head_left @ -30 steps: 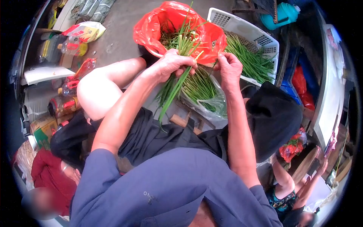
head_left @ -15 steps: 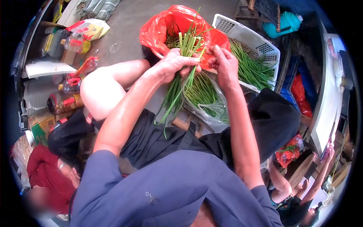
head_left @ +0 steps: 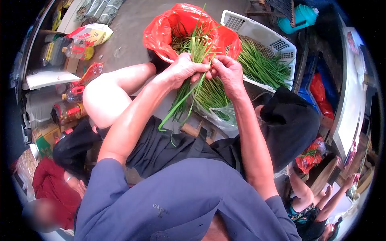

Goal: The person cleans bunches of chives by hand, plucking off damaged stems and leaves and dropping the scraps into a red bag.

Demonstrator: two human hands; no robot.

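Observation:
My left hand (head_left: 184, 71) is closed around a bunch of long green chives (head_left: 198, 46), pale cut ends up and leaf tips hanging over my lap. My right hand (head_left: 227, 71) meets it at the fingertips, pinching at a chive stalk by the bunch. What exactly lies between those fingertips is partly hidden. Just beyond my hands stands a bucket lined with a red plastic bag (head_left: 161, 38), with plant scraps inside. Below my hands, more chives lie in a clear plastic bag (head_left: 225, 126). A white plastic basket (head_left: 233, 21) behind my right hand holds a heap of chives.
Bottles (head_left: 80, 50) and a printed bag (head_left: 94, 34) lie at the left. A turquoise jug (head_left: 299, 19) stands at the back right, near a blue crate (head_left: 307, 98). One person in a red top (head_left: 54, 182) is at lower left; another person's arm (head_left: 335, 203) shows at lower right.
My right hand has moved left and down to the bunch, its fingertips now meeting the left hand's. The left hand still grips the chives. The whole view has shifted slightly.

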